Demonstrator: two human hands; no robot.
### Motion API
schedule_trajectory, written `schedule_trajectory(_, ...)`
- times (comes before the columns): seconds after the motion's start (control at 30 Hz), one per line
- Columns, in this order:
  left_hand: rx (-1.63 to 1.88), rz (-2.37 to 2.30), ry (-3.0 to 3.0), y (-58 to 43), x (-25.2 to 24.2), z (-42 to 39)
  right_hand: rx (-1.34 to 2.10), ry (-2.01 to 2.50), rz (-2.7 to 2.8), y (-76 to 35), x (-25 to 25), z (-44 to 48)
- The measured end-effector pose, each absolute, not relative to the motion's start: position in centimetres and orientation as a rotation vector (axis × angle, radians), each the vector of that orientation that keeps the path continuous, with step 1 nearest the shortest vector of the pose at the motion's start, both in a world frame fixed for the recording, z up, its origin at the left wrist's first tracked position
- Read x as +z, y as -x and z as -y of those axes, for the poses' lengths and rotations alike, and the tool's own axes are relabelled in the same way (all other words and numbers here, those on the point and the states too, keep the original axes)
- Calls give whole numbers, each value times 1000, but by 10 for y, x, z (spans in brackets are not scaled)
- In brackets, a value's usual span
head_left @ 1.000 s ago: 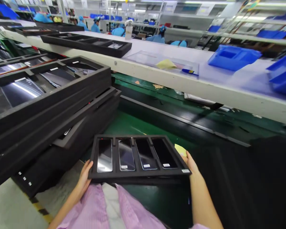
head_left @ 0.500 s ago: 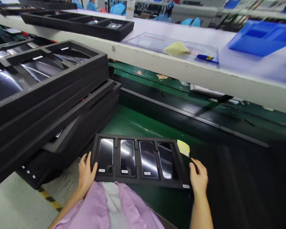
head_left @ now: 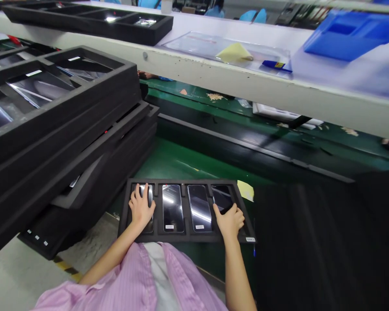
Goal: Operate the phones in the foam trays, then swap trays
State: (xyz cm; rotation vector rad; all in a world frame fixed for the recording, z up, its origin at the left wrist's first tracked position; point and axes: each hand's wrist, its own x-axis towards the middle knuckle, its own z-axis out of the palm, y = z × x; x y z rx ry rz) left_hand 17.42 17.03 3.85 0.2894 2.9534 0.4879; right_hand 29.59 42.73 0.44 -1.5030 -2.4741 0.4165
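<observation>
Left hand (head_left: 141, 208): lying flat on the leftmost phone (head_left: 148, 194); fingers (head_left: 136, 193) spreading loosely over the glass, not pinching anything.
Right hand (head_left: 229, 220): resting on the near end of the rightmost phone (head_left: 221, 197); fingers (head_left: 218, 211) curling down onto its lower edge. Cannot tell whether they are gripping it or only pressing on it.
Between the hands: two more phones, one (head_left: 173, 207) and the other (head_left: 199, 207), lying face up in their own slots, each showing a small white label at the near end.
Under the fingers: black foam tray (head_left: 185, 237) with four slots side by side, sitting on the green belt (head_left: 178, 162) just in front of the person's body; a white tag (head_left: 250, 239) sticking to its near right corner.
Just past the right fingers: yellow slip (head_left: 246, 190) peeking out beside the tray's far right corner.
Left of the left fingers: tall stack of black trays (head_left: 68, 129), leaning, the top one holding dark glass panels.
Far beyond the fingers: white table (head_left: 246, 86) running across the view, carrying another black tray (head_left: 94, 23), a clear plastic sheet (head_left: 194, 43) with a yellow cloth (head_left: 234, 53) on it, and a blue bin (head_left: 346, 36).
Nearest the camera: pink striped sleeves (head_left: 123, 285), both bare forearms reaching out of them.
</observation>
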Motion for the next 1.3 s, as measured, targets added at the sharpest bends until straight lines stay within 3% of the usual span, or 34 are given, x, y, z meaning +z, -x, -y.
schedule_trajectory(1.3,390,-2921,-374,-166,39,-175,335,1502,2707,-295,19,-442)
